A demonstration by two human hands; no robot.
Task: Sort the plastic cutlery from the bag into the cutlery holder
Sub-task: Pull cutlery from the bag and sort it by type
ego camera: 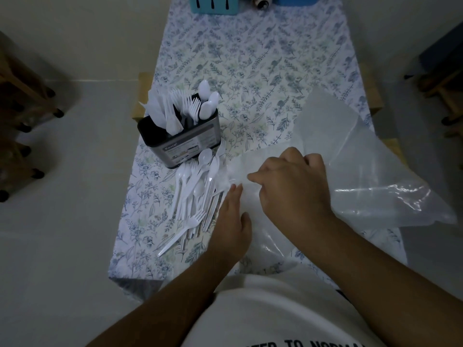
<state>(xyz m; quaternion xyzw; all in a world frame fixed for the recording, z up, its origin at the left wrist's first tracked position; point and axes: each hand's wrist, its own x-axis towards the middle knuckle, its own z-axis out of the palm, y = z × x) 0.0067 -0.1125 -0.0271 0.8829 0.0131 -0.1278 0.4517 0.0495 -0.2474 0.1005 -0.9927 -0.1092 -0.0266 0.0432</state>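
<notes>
My right hand (293,182) has its fingers curled and pinches the clear plastic bag (370,161) near its mouth, probably to lift or hold it open so more pieces can slide out. My left hand (231,221) lies flat with straight fingers at the bag's edge, fingertips just beside the loose cutlery pile (198,194), gripping nothing; looks like it's pinning the film or about to rake pieces out. The pile of white forks and spoons sits on the tabletop (250,71) between the bag and the cutlery holder (179,136), handy for sorting. The holder stands upright just beyond the pile, already part filled: knives on the left, forks in the middle, spoons on the right, so I judge the task well underway with the pile left to go.

Hard to tell: whether any cutlery remains inside the bag, since the film is cloudy and my hands cover the mouth. Right fingertips are hidden under the palm. A blue box (213,5) at the far edge is cut off by the frame.
</notes>
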